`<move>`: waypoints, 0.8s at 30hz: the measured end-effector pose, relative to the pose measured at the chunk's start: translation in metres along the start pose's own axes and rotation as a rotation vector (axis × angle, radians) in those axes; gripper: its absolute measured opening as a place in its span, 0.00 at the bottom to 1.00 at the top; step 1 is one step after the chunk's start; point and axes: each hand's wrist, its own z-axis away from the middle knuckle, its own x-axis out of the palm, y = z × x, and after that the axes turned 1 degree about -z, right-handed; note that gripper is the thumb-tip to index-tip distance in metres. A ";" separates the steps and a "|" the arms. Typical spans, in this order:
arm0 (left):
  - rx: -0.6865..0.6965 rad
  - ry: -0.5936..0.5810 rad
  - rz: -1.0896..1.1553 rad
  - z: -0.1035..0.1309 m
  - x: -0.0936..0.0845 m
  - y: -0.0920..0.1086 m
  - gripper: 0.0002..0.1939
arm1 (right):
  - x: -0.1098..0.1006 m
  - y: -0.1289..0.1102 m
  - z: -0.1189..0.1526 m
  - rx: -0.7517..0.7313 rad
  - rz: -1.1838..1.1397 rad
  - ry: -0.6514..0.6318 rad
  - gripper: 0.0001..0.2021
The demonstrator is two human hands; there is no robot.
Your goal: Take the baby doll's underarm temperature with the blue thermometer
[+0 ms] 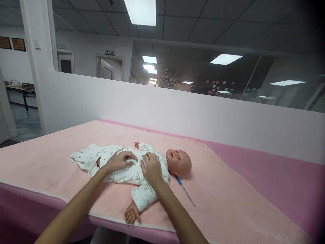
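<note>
A baby doll (pixel 179 162) lies on its back with its head to the right, dressed in a white printed top (pixel 127 177) and matching pants (pixel 87 156). My left hand (pixel 122 161) rests on the doll's belly, fingers curved and thumb apart, touching the cloth. On the chest lies my right hand (pixel 152 166), its fingers bent and spaced over the front of the top. Both hands look open, and the fabric under the fingertips is partly hidden. The doll's near arm sticks out toward the table edge, below my right wrist.
A thin stick with a blue end (pixel 186 192) lies beside the doll's head. A pale pink blanket (pixel 228 203) covers the table over a darker pink cloth (pixel 274 169). Behind stands a white low wall (pixel 177 108) with glass above it.
</note>
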 end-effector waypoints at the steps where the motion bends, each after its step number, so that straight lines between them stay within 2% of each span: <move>1: -0.011 0.036 -0.022 0.000 0.000 -0.001 0.10 | -0.009 0.001 0.004 0.017 0.016 0.000 0.09; 4: -0.063 0.227 -0.111 -0.001 -0.002 -0.009 0.10 | -0.042 0.018 0.033 0.190 0.067 0.015 0.10; 7: -0.063 0.529 -0.254 -0.003 -0.005 -0.015 0.11 | -0.072 0.048 0.083 0.430 0.188 -0.038 0.10; 10: 0.055 0.744 -0.385 -0.008 -0.002 -0.009 0.12 | -0.094 0.074 0.127 0.569 0.343 -0.172 0.08; 12: 0.188 0.772 -0.426 -0.015 0.005 0.002 0.12 | -0.106 0.080 0.138 0.619 0.327 -0.260 0.08; 14: 0.339 0.693 -0.436 -0.023 0.017 0.017 0.12 | -0.119 0.075 0.130 0.685 0.234 -0.288 0.11; 17: 0.469 0.523 -0.414 -0.036 0.041 0.039 0.12 | -0.139 0.052 0.094 0.732 -0.042 -0.209 0.11; 18: 0.470 0.489 -0.393 -0.039 0.049 0.044 0.12 | -0.144 0.044 0.080 0.718 -0.159 -0.182 0.11; 21: 0.395 0.502 -0.318 -0.043 0.071 0.051 0.18 | -0.149 0.021 0.043 0.644 -0.482 -0.126 0.12; 24: 0.319 0.568 -0.260 -0.039 0.083 0.047 0.26 | -0.130 0.009 0.022 0.629 -0.636 -0.062 0.13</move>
